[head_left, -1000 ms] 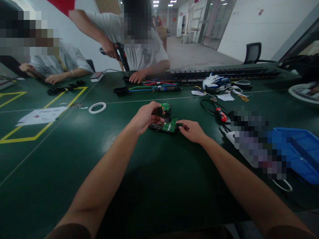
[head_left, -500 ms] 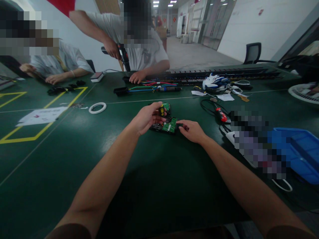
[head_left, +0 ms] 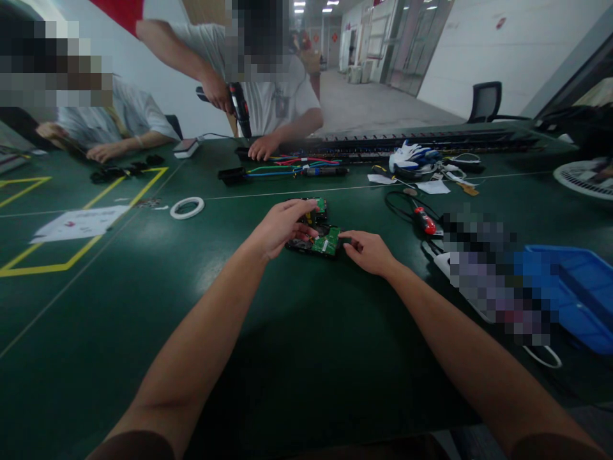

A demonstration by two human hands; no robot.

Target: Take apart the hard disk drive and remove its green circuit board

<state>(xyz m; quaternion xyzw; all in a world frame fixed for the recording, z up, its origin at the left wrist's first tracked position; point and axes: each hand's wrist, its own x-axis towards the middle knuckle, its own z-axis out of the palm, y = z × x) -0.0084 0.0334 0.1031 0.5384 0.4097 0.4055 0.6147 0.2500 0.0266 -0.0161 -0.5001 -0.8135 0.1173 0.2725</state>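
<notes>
**Two hands on one hard drive, crowded bench**

Both of the person's hands are at a hard drive (head_left: 322,243) lying flat on the green bench (head_left: 297,358), roughly mid-bench and straight ahead of them, green circuit board side up. The left hand (head_left: 280,229) sits over the drive's left and back edge with the fingers bunched and stretched across the top. There's a hint of something yellow under the fingertips, but I honestly can't tell whether that hand is gripping anything or just resting there. The right hand (head_left: 368,252) is at the drive's right edge, thumb and forefinger pinched together on a dark bit sticking out of that side.

Just behind the drive is a second green board (head_left: 320,205), close to the left fingertips. Off to the right lies a red-handled screwdriver (head_left: 424,222) among black cables, and further right a blue tray (head_left: 582,281). To the left, well apart, are a white tape roll (head_left: 187,207) and a sheet of paper (head_left: 79,223) over some yellow floor-style marking lines.

Across the bench a co-worker holds a power drill (head_left: 238,107) pointing down, with their other hand (head_left: 261,148) flat on the bench beside a bundle of coloured wires (head_left: 299,167). A pair of work gloves (head_left: 410,156) sits further right.
</notes>
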